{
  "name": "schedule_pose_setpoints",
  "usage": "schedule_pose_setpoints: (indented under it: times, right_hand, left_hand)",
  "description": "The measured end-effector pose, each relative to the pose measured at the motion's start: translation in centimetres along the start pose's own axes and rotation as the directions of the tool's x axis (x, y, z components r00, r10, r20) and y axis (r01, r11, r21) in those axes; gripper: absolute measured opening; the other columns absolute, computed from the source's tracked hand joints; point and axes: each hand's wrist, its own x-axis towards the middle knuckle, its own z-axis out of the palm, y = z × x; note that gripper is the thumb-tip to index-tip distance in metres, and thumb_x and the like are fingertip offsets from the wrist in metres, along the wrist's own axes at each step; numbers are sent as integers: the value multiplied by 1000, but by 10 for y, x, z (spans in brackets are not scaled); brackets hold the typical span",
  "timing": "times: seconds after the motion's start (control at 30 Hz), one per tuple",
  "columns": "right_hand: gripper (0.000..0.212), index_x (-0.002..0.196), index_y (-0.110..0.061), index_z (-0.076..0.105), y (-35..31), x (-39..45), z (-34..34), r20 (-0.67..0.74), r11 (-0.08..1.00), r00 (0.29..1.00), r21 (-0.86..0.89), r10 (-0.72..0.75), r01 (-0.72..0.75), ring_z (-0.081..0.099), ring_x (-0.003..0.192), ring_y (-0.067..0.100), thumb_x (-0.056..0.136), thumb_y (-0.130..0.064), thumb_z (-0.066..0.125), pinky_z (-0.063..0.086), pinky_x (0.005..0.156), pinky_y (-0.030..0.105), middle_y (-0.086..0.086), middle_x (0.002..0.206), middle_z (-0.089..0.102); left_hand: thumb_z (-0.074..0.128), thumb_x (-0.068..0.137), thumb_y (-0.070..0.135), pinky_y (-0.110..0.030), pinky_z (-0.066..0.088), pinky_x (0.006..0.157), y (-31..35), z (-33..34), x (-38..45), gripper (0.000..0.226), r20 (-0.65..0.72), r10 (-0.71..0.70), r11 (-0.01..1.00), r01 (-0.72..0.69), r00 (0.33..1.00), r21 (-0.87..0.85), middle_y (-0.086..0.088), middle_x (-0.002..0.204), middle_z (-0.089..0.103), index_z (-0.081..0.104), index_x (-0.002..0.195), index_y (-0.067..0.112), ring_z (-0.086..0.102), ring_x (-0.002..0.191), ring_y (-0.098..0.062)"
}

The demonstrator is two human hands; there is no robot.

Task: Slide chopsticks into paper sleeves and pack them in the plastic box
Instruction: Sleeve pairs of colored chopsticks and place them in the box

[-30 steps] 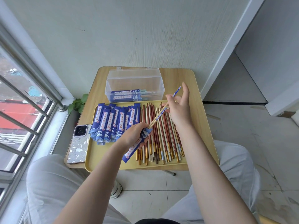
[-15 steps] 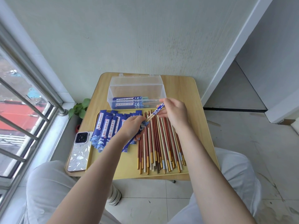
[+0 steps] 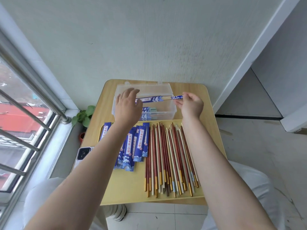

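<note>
Both hands hold 1 sleeved chopstick pair point(image 3: 153, 98) over the clear plastic box point(image 3: 167, 90): right hand point(image 3: 191, 105) pinching its end, left hand point(image 3: 127, 107) loosely grasping the sleeve; 2 packed pairs point(image 3: 150, 112) lie inside.

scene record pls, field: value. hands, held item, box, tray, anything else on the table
left hand: over the plastic box, fingers on the sleeve end of the sleeved chopsticks
right hand: pinches the patterned end of the pair
held item: lies level above the open box, not yet inside
box contents: sleeved pairs at the bottom
tray: empty blue sleeves left, loose chopsticks right
other: phone at table's left edge
</note>
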Motion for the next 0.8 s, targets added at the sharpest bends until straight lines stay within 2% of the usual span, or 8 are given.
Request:
schedule_pose_setpoints:
  times: [0.1, 0.23, 0.3, 0.4, 0.5, 0.67, 0.73, 0.8]
  right_hand:
    - [15, 106, -5, 64, 14, 12, 20, 18, 996, 999, -83, 29, -28, 73, 67, 19, 101, -3, 50, 61, 70, 28, 1, 88, 66]
    - [8, 103, -10, 57, 33, 22, 45, 156, 929, 982, -367, 103, -39, 74, 66, 17, 103, -8, 49, 62, 74, 32, 4, 86, 70]
    - [9, 102, -7, 58, 35, 28, 46, 206, 827, 978, -555, 36, 86, 73, 64, 16, 102, -10, 50, 62, 68, 31, 7, 85, 72]
    - [17, 91, 0, 68, 32, 36, 41, 324, 541, 941, -776, -101, 325, 66, 78, 22, 97, -6, 54, 51, 64, 30, 10, 90, 71]
    - [22, 82, 6, 69, 27, 39, 34, 425, 380, 884, -799, -194, 467, 63, 92, 33, 91, 5, 49, 55, 78, 43, 18, 92, 70]
    - [24, 92, -6, 72, 25, 47, 23, 468, 335, 863, -795, -192, 506, 47, 113, 30, 96, -6, 49, 47, 91, 39, 10, 108, 53]
    - [26, 96, -11, 73, 26, 46, 22, 515, 251, 847, -809, -135, 532, 43, 115, 31, 99, -16, 48, 44, 92, 39, 7, 109, 45]
    - [32, 108, -17, 72, 28, 44, 22, 553, 167, 833, -821, -8, 546, 38, 122, 30, 102, -28, 42, 38, 94, 39, 7, 120, 44]
  left_hand:
    - [43, 103, 24, -42, 22, 122, -19, 16, 0, 48, 194, -44, 997, 31, 980, 69, -6, 160, 34, 41, 150, 14, 26, 149, -24]
    - [35, 105, 32, -44, 26, 118, -32, 31, 0, 48, 312, -92, 990, 54, 945, 130, -6, 158, 36, 41, 150, 16, 29, 146, -25]
    - [31, 106, 35, -44, 29, 114, -35, 35, 0, 48, 344, -103, 981, 37, 933, 192, -6, 154, 42, 44, 148, 18, 36, 141, -26]
    - [28, 106, 38, -44, 31, 109, -39, 39, 2, 46, 354, -98, 965, 1, 930, 263, -4, 146, 49, 49, 144, 21, 44, 132, -26]
    - [22, 104, 38, -42, 35, 98, -43, 43, 2, 44, 380, -96, 943, -38, 920, 330, -5, 126, 59, 59, 126, 24, 51, 116, -27]
    - [27, 103, 30, -42, 36, 86, -40, 44, 6, 30, 408, -72, 913, -104, 910, 394, -3, 98, 58, 55, 99, 19, 54, 100, -27]
    - [32, 103, 26, -43, 38, 86, -38, 44, 10, 23, 425, -69, 904, -124, 902, 410, -5, 93, 54, 53, 100, 17, 53, 98, -27]
    - [33, 103, 27, -42, 35, 82, -39, 46, 15, 24, 440, -91, 903, -112, 893, 414, -5, 91, 50, 55, 104, 18, 52, 100, -28]
